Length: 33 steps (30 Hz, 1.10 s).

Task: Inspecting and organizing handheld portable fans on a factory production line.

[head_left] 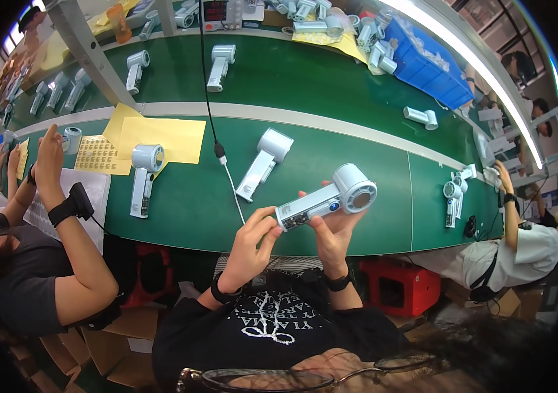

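Observation:
A light-blue handheld fan [321, 202] is held up in front of me, its round head at the upper right and its handle slanting down to the left. The handle's near side lies uncovered, with dark electronics and a round blue spot showing. My right hand [336, 239] grips the handle near the fan head, thumb on the near side. At the handle's lower end, my left hand [251, 247] is closed in a pinch. A white cable [232, 183] runs down behind the left fingers; whether they hold its end is hidden. Another fan [266, 162] lies just beyond.
More fans, including one [143, 180] beside yellow paper [164, 139], lie on the green bench [357, 147]. A blue bin [426, 62] stands at the far right. Co-workers sit on both sides; a red stool [400, 288] is below the bench.

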Motion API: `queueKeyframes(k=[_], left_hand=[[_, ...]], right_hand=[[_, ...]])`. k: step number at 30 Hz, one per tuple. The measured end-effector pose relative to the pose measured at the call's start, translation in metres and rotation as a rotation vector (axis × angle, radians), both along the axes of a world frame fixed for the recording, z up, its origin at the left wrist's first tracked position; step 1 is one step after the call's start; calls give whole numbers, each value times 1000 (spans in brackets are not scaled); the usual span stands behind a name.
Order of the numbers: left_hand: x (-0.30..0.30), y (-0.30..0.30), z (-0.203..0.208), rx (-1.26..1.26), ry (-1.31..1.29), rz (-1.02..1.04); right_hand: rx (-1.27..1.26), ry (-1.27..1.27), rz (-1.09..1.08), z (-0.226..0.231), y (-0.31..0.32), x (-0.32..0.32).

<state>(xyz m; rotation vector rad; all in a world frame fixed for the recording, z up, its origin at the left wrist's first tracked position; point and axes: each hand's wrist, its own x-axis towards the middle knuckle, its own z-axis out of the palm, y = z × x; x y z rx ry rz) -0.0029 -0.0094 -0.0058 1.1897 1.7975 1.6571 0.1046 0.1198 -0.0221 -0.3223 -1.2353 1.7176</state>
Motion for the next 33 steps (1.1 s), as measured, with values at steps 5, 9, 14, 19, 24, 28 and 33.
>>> queueKeyframes(k=[5,9,14,19,24,28,33], left_hand=[[-1,1,-3,35,16,-20],[-4,-2,-10,10,-27,-61],[-19,-12,-12,-12,-133,-132],[-27,-18,-8,-35,-152,-228],[-30,-21,-7,-12,-128,-255],[-28,-20,-8,-16,-147,-268],[-16,-17,-6,-14,-146,-169]], right_hand=[[-9,0,21,-1,-1,1],[-25,-12,38,8,-2,3],[354,-85,-50,-6,26,12],[686,-189,-134,6,60,26],[918,-219,49,6,77,36],[972,-267,99,14,73,33],[980,-158,67,21,64,34]])
